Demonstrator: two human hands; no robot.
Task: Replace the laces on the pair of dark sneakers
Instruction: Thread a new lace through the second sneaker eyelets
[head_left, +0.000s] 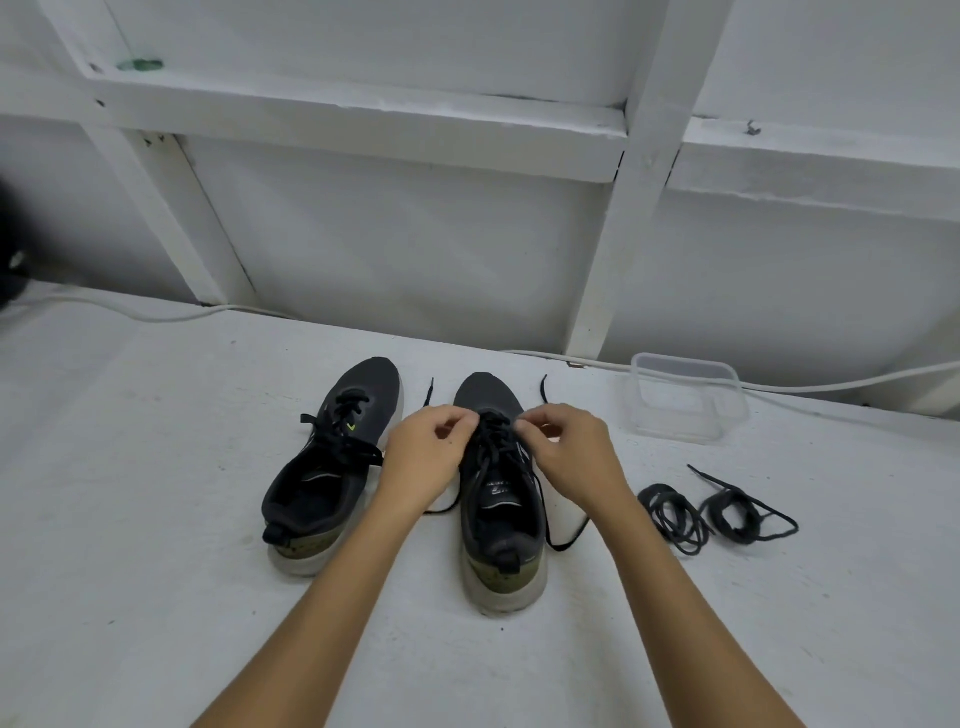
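Hands work at the right-hand dark grey mesh sneaker with the pale sole (501, 499), which I take as the landmark; it stands on the white cloth-covered tabletop (156, 519), toe toward the wall. From the head camera, the only view, the left hand (423, 457) is over its left side and the right hand (574, 457) over its right, both near the toe end of the lacing. The fingers of each are curled and seem to pinch the black lace threaded in that shoe (488, 447), though the exact grip is small and hard to read. That lace hangs slack, its ends trailing onto the cloth on either side.

I judge the task to be early: the old lace looks to be loosening on this shoe, and nothing new has gone in. The second dark grey sneaker (332, 467), just left of the landmark, is fully laced and untouched. Two coiled black spare laces (717, 512) lie to the right of the landmark, well apart from it. A clear plastic tub (685, 397) sits beyond them, nearer the wall.

Count: two sneakers, two spare coils, one tub, two hands.
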